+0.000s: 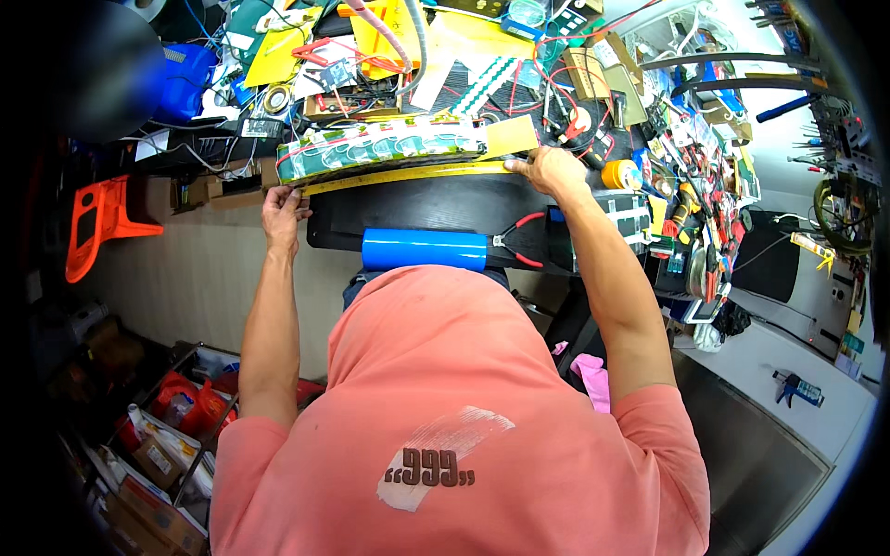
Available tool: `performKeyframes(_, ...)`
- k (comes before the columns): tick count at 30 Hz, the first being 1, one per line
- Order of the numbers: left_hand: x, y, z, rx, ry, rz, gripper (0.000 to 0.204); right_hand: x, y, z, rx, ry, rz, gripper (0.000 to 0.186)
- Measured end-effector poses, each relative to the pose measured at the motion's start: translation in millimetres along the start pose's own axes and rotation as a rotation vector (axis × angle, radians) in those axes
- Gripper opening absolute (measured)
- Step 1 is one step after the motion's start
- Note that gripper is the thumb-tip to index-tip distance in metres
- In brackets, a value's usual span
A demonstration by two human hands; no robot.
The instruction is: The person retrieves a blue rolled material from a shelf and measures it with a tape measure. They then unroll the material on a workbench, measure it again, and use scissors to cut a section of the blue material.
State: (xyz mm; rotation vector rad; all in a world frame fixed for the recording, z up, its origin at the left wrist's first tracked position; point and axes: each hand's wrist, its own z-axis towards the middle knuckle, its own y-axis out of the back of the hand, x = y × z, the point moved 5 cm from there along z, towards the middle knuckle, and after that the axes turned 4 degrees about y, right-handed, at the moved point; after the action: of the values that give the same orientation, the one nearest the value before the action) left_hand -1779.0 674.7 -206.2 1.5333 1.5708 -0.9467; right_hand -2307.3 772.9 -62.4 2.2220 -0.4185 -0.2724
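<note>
My left hand (286, 211) has its fingers closed on the left end of a long narrow yellow strip (408, 173), which looks like a measuring tape. My right hand (549, 169) pinches that strip near its right end. Just behind it lies an elongated pack (380, 148) of green, wire-covered cells, with a yellow board (505, 139) at its right end. In front, on the black tabletop (357, 206), are a blue cylinder (422, 248) and red-handled pliers (519, 241).
Wires, yellow sheets (273, 51) and tools crowd the back of the bench and its right side, near an orange tape roll (619, 174). An orange plastic piece (107, 222) is at the far left. A rack of bags and boxes (162, 459) stands low at left.
</note>
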Motion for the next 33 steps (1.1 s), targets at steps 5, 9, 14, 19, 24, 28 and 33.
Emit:
performKeyframes(5, -3, -4, -3, 0.005, 0.002, -0.002, 0.021, 0, 0, 1, 0.019, -0.041, 0.016, 0.086)
performKeyframes(9, -1, -2, -1, 0.004, -0.008, 0.006, 0.022, -2, -4, 5, 0.011, -0.012, 0.020, 0.085)
performKeyframes(14, -2, -2, -2, -0.001, -0.011, 0.012, 0.020, 0, -5, 4, -0.007, 0.004, 0.021, 0.086)
performKeyframes(19, -3, -4, -3, -0.013, -0.025, 0.007, 0.017, -2, -8, 8, 0.000, -0.005, 0.030, 0.088)
performKeyframes(24, -2, -3, -1, -0.025, -0.020, 0.008, 0.016, -5, -9, 11, -0.034, 0.016, 0.031, 0.087)
performKeyframes(28, -3, -4, -2, -0.029, -0.019, 0.003, 0.016, -5, -8, 10, -0.044, 0.016, 0.032, 0.086)
performKeyframes(33, -6, -6, -4, -0.028, -0.022, 0.011, 0.019, -4, -9, 10, -0.026, 0.021, 0.029, 0.088)
